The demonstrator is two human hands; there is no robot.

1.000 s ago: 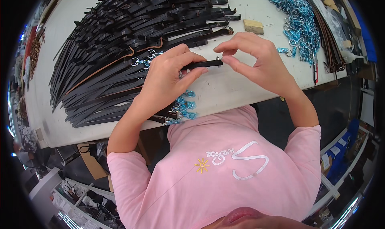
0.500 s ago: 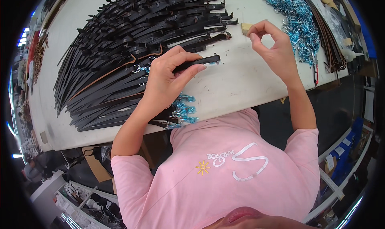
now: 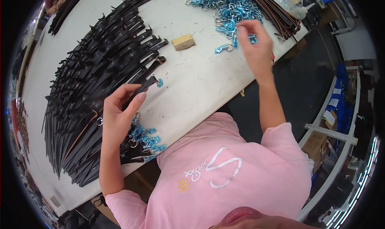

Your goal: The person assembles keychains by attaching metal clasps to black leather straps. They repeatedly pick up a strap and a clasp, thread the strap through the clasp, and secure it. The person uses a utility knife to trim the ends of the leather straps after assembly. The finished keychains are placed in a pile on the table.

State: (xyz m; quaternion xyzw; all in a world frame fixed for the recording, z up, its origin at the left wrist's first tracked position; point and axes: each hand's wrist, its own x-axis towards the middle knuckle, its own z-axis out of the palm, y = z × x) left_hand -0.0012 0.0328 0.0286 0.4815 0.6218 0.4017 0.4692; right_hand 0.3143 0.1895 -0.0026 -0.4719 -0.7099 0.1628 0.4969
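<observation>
Presently the left hand (image 3: pixel 118 118) pinches one black strap (image 3: pixel 140 88) between thumb and forefinger, fingers (image 3: pixel 136 100) pressed onto it near its free end. Strap's long axis runs from lower left to upper right across the white bench (image 3: pixel 200 80); its far tip carries a small blue clip (image 3: pixel 160 83), which points toward the upper right and lies just clear of the strap pile.

Right hand (image 3: pixel 256 48) is raised over the near edge of the heap of blue clips (image 3: pixel 228 8) at the top of the bench. Its fingers are curled together at the heap; motion blur, so cannot tell whether a clip is actually pinched. One loose blue clip with ring (image 3: pixel 223 48) lies on the bench just beside that hand.

Surroundings:
- Fanned pile of black straps (image 3: pixel 92 80) covers the left half of the bench, touching the held strap along its left side.
- Small wooden block (image 3: pixel 183 42) sits between the strap pile and the clip heap, apart from both hands.
- Cluster of finished blue clips (image 3: pixel 146 138) on strap ends lies at the bench's near edge, just under the left wrist.
- Brown straps (image 3: pixel 276 16) lie beyond the clip heap, upper right.

No containers in use; clips and straps lie straight on the bench. Nothing stands between the two hands except bare bench.
</observation>
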